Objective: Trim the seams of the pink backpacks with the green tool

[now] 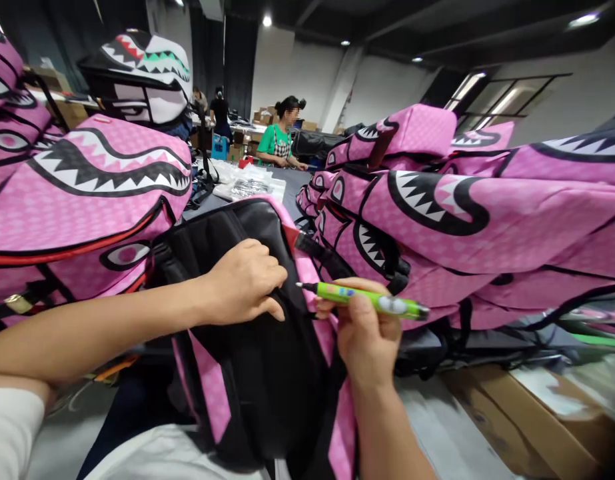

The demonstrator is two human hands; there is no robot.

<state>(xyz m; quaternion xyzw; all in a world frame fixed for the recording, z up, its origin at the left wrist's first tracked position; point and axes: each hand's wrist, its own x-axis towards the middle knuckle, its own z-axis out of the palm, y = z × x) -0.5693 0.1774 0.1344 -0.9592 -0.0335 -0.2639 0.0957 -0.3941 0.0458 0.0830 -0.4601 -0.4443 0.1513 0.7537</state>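
Observation:
A pink and black backpack [267,400] stands in front of me, its black padded side facing me. My left hand [244,283] lies against the upper part of that black side. Its fingers are curled in, the thumb is a little apart, and nothing shows between them. In my right hand [370,327] is a bright green pen [377,300], gripped between thumb and fingers. The pen's dark tip section points left, over the pink side edge of the backpack. Some of the right fingers are hidden behind the pen and the hand itself.
Pink shark-mouth backpacks are piled on the right [437,227] and on the left [112,173], with a black and white one [142,80] on top. Clear plastic packets [252,183] lie on the table behind. A cardboard box [527,420] sits low right. A person in green [277,140] works farther back.

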